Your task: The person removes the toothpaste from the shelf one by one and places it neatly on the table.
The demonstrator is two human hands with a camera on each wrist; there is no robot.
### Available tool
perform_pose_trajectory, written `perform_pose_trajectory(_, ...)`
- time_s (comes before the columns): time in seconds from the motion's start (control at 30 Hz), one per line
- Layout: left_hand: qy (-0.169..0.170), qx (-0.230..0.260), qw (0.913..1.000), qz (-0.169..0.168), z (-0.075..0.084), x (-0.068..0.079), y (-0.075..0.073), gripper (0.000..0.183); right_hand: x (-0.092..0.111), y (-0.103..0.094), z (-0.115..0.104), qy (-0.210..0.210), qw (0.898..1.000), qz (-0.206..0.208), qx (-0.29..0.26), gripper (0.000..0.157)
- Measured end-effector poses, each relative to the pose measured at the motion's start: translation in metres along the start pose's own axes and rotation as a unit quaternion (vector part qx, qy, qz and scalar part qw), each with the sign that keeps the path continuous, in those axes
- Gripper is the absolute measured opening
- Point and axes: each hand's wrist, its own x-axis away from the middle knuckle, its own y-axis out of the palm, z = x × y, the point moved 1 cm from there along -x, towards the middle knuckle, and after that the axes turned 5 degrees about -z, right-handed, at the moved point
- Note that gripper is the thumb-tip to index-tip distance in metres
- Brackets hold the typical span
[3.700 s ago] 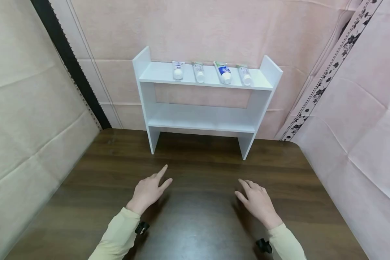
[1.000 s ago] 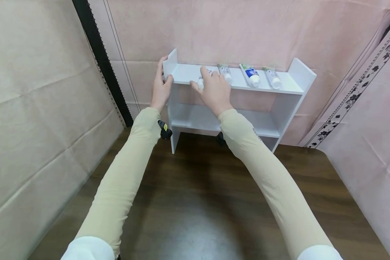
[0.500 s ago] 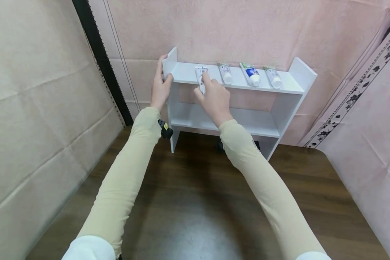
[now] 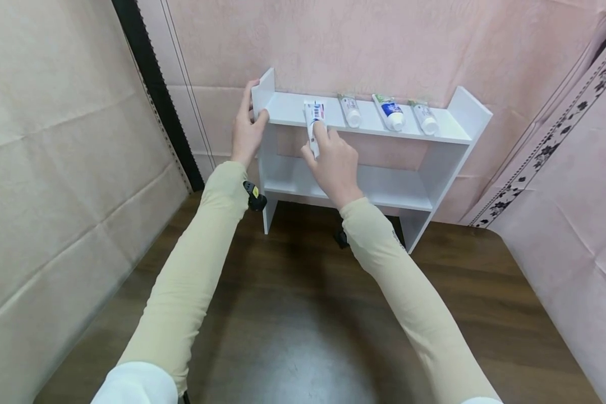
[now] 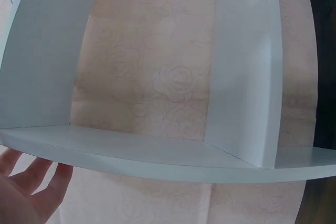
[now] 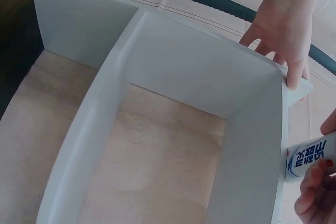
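Observation:
A white toothpaste tube (image 4: pixel 314 112) with blue and red print is pinched between the thumb and fingers of my right hand (image 4: pixel 335 165). It tilts over the front edge of the upper board of a white two-tier shelf (image 4: pixel 289 112), cap end hidden at the fingers. In the right wrist view the tube (image 6: pixel 310 157) shows blue lettering. My left hand (image 4: pixel 247 132) grips the shelf's left side panel near its top, thumb at the front edge and fingers on the outer side, as the right wrist view (image 6: pixel 289 30) also shows.
Several tubes share the upper board: a pale one (image 4: pixel 350 111), a blue-and-green one (image 4: pixel 390 114) and another pale one (image 4: pixel 424 118). The shelf stands at the back of a dark wooden table (image 4: pixel 293 314), near pinkish cloth walls (image 4: pixel 363 45).
Both hands have come up from above the table to the shelf. My left hand took hold of the side panel; my right hand took the leftmost tube and drew it slightly forward and down.

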Motion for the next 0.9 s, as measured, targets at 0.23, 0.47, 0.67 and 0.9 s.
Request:
perform_pose_trajectory(0.23,0.001,-0.001,1.0,0.004,0.002,0.001,-0.001,0.06,0.013,-0.006,-0.004,-0.01,1.0,0.008,-0.006,0.022)
perform_pose_trajectory(0.47,0.008,0.008,0.9999,-0.006,0.003,0.007,0.0,0.06,0.023,-0.015,-0.006,-0.027,1.0,-0.005,0.003,0.017)
perform_pose_trajectory(0.67,0.012,0.008,0.9999,0.003,-0.005,0.007,0.001,0.059,0.036,-0.023,-0.011,-0.039,0.999,-0.021,-0.012,0.019)
perform_pose_trajectory(0.9,0.03,-0.007,0.9994,0.015,-0.007,-0.001,0.004,0.059,0.066,-0.033,-0.02,-0.014,0.996,-0.016,-0.088,0.02)
